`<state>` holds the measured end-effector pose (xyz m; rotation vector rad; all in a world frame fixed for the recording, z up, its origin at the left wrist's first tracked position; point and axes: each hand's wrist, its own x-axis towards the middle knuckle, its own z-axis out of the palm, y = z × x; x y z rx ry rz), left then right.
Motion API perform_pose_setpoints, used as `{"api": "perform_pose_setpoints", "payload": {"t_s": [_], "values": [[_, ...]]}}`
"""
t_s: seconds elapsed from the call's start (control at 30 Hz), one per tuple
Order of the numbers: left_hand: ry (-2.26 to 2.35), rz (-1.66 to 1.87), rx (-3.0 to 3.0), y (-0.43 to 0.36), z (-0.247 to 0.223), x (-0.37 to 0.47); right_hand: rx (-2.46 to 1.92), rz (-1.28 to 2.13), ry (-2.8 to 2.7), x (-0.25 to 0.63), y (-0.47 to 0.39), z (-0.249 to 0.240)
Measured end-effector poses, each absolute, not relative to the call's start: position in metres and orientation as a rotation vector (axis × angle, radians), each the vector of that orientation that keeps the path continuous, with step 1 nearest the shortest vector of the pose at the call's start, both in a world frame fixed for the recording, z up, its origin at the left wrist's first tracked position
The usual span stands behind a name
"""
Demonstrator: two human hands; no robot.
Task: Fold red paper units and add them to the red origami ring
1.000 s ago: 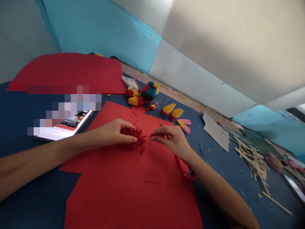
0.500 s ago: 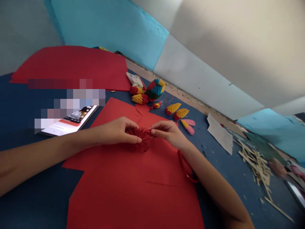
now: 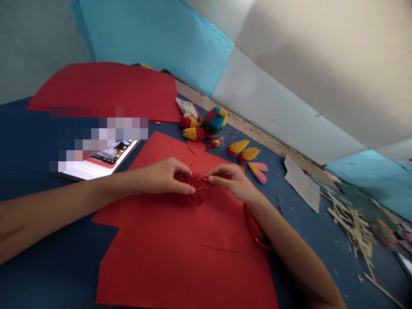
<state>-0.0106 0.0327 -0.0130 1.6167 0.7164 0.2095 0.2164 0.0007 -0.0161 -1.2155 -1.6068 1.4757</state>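
Between thumb and fingers, my left hand (image 3: 167, 177) grips a round, spiky ring of folded red paper pieces (image 3: 197, 189). My right hand (image 3: 230, 178) is closed in a pinch at the ring's right side, on a small folded red paper piece (image 3: 206, 178). Whether that piece touches the ring, I cannot tell. Both hands are over large red paper sheets (image 3: 180, 257) spread on the blue table (image 3: 48, 240). A red bangle (image 3: 254, 234) lies by my right forearm.
A phone (image 3: 106, 165) lies at left, before stacked red paper (image 3: 106, 90). Behind the hands stand a multicoloured folded-paper model (image 3: 215, 121), yellow-red pieces (image 3: 249, 154) and pink-yellow pieces (image 3: 257, 172). Grey paper (image 3: 301, 183) and pale strips (image 3: 352, 227) lie at right.
The whole view has shifted slightly, so things appear a little further right. Both hands keep nearly the same pose around the red paper ring.
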Motion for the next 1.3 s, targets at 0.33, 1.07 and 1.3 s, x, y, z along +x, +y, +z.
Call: {"api": "perform_pose_setpoints", "payload": {"t_s": [0.33, 1.07, 1.3], "values": [[0.708, 0.182, 1.631, 0.033, -0.014, -0.011, -1.24, 1.407, -1.778, 0.215, -0.001, -0.008], [0.689, 0.258, 1.728, 0.033, -0.015, -0.01, -1.32, 0.999, -1.927, 0.193, -0.018, 0.007], [0.678, 0.279, 1.752, 0.033, -0.016, -0.011, -1.309, 0.96, -1.943, 0.192, -0.021, 0.002]]}}
